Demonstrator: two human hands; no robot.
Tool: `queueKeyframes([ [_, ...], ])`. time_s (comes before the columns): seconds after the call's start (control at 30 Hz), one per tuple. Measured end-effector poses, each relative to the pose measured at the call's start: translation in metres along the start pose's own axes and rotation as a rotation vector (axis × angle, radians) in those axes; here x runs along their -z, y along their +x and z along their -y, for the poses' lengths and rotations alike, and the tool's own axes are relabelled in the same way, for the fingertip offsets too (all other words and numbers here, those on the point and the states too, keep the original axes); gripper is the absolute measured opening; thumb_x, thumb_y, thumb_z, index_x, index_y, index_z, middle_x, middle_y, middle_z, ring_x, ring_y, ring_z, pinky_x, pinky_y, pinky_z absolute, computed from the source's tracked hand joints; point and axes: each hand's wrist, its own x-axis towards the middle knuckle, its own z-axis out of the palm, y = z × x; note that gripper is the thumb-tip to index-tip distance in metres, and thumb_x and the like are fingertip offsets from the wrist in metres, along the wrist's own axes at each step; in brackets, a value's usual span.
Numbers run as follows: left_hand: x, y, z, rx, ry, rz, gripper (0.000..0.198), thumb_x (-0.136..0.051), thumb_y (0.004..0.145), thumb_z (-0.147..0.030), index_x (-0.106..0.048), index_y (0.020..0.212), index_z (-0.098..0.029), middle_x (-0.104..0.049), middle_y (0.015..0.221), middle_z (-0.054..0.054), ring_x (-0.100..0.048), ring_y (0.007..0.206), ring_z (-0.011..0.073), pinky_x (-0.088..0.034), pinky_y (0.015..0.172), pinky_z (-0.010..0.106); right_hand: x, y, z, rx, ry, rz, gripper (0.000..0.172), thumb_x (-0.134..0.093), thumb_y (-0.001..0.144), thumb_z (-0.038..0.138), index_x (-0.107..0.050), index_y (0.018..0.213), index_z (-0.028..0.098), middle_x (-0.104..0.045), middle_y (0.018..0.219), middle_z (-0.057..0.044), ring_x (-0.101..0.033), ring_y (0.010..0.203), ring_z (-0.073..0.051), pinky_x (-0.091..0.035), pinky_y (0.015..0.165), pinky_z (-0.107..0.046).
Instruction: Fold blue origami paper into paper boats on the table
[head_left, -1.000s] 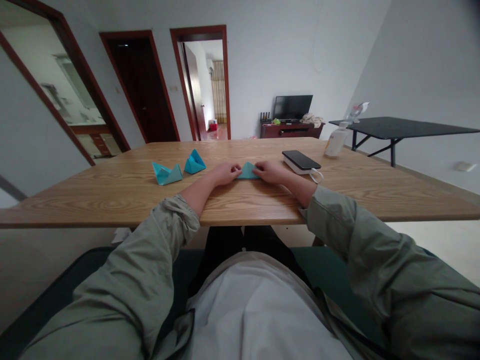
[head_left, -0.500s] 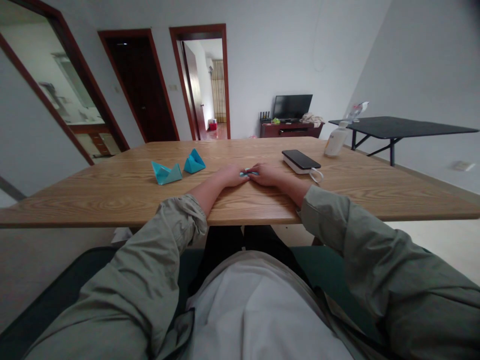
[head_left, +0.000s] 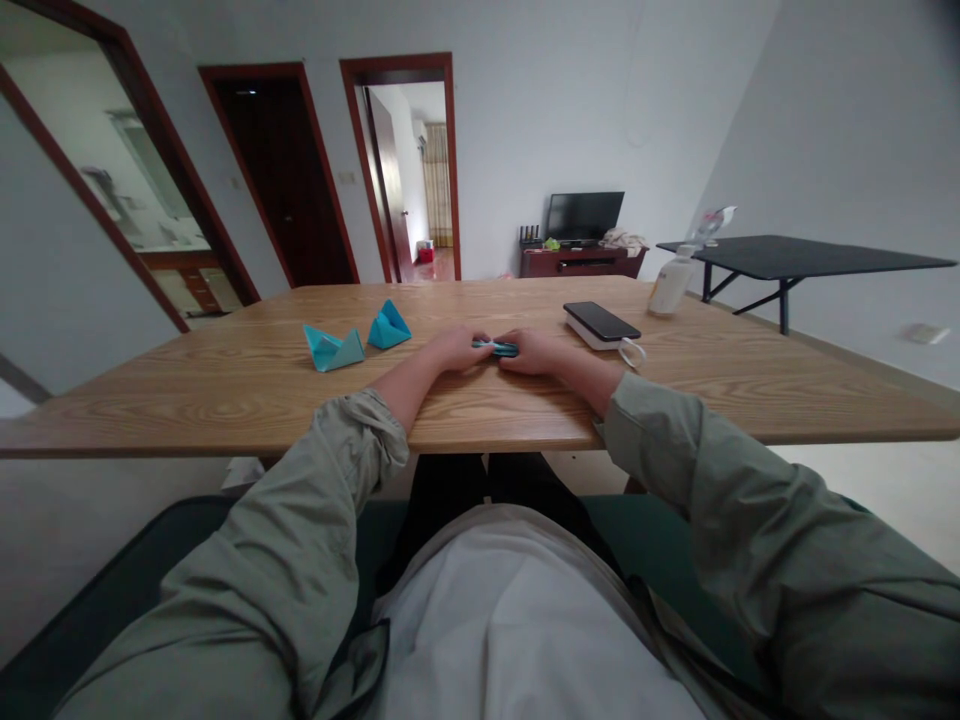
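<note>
A piece of folded teal paper [head_left: 495,347], pressed into a narrow flat strip, lies on the wooden table [head_left: 225,400]. My left hand [head_left: 457,350] and my right hand [head_left: 529,352] pinch it from either side, their fingertips nearly meeting over it. Much of the paper is hidden by my fingers. To the left of my left hand stand two teal origami pieces: a paper boat [head_left: 332,350] and a taller peaked paper boat [head_left: 388,327]. They stand apart from each other and from my hand.
A black phone [head_left: 600,321] lies on a white power bank [head_left: 589,338] right of my right hand, with a white cable [head_left: 634,352] looped beside it. Farther back stand a white bottle [head_left: 672,287] and, beyond the table's edge, a black table [head_left: 795,254].
The teal paper has gone from a wider triangular shape to a thin folded strip. My hands have moved closer together over it. The two boats have not moved.
</note>
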Motion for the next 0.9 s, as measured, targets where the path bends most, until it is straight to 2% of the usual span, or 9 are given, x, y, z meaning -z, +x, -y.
queueKeyframes([
  [0.1,0.002,0.001,-0.001,-0.041,-0.063,-0.113,0.046,-0.05,0.089,-0.053,-0.074,0.107,-0.018,-0.074,0.103,0.008,-0.065,0.089,0.021,-0.046,0.077,0.029,-0.001,0.002,-0.001,-0.009,-0.054,-0.098,0.03,-0.055,0.09,0.032,-0.073,0.11,0.018,-0.074,0.109,-0.011,-0.066,0.09,-0.022,-0.044,0.078,-0.026],
  [0.27,0.005,0.002,0.0,-0.099,-0.175,-0.289,0.041,-0.062,0.082,-0.054,-0.075,0.091,-0.016,-0.073,0.081,0.005,-0.062,0.074,0.0173,-0.042,0.067,0.027,0.005,0.0,0.001,-0.004,-0.09,-0.206,0.036,-0.048,0.095,0.039,-0.073,0.102,0.016,-0.075,0.099,-0.011,-0.065,0.08,-0.02,-0.039,0.067,-0.025],
  [0.47,0.008,0.0,-0.005,-0.153,-0.241,-0.324,0.024,-0.066,0.081,-0.037,-0.075,0.085,-0.016,-0.071,0.074,0.004,-0.06,0.068,0.0144,-0.041,0.065,0.026,0.006,0.001,0.001,0.018,-0.079,-0.257,0.031,-0.054,0.091,0.039,-0.075,0.09,0.016,-0.074,0.084,-0.009,-0.062,0.07,-0.018,-0.035,0.062,-0.025],
  [0.53,0.01,0.003,-0.007,-0.141,-0.344,-0.403,0.024,-0.07,0.078,-0.035,-0.073,0.091,-0.015,-0.071,0.078,0.004,-0.061,0.069,0.0137,-0.044,0.066,0.025,0.006,0.004,0.001,0.014,-0.002,-0.299,0.032,-0.055,0.089,0.04,-0.075,0.086,0.015,-0.073,0.079,-0.007,-0.061,0.07,-0.018,-0.036,0.062,-0.025],
  [0.63,0.011,0.009,-0.01,-0.087,-0.553,-0.51,0.031,-0.072,0.078,-0.033,-0.066,0.102,-0.015,-0.072,0.089,0.005,-0.063,0.072,0.0128,-0.047,0.068,0.024,0.009,0.01,0.001,0.003,0.278,-0.379,0.039,-0.058,0.087,0.048,-0.074,0.085,0.012,-0.07,0.073,-0.004,-0.061,0.071,-0.019,-0.039,0.063,-0.025],
  [0.7,0.011,0.012,-0.012,-0.035,-0.693,-0.45,0.032,-0.07,0.081,-0.035,-0.062,0.103,-0.014,-0.072,0.087,0.006,-0.064,0.07,0.0123,-0.048,0.066,0.023,0.01,0.012,0.003,-0.022,0.506,-0.404,0.046,-0.061,0.083,0.055,-0.073,0.085,0.01,-0.068,0.072,-0.004,-0.06,0.069,-0.018,-0.042,0.062,-0.025],
  [0.83,0.007,0.012,-0.018,0.018,-0.895,-0.192,0.028,-0.066,0.086,-0.038,-0.057,0.099,-0.014,-0.07,0.078,0.004,-0.061,0.057,0.0095,-0.047,0.057,0.021,0.012,0.011,0.006,-0.076,0.868,-0.359,0.052,-0.067,0.076,0.062,-0.07,0.085,0.01,-0.069,0.074,-0.008,-0.06,0.065,-0.017,-0.047,0.06,-0.027],
  [0.9,0.006,0.01,-0.02,0.026,-0.96,-0.168,0.028,-0.067,0.085,-0.036,-0.056,0.098,-0.015,-0.07,0.077,0.002,-0.06,0.054,0.0078,-0.047,0.055,0.02,0.014,0.008,0.009,-0.088,0.927,-0.357,0.054,-0.067,0.075,0.063,-0.069,0.086,0.01,-0.069,0.077,-0.009,-0.06,0.065,-0.016,-0.047,0.059,-0.027],
])
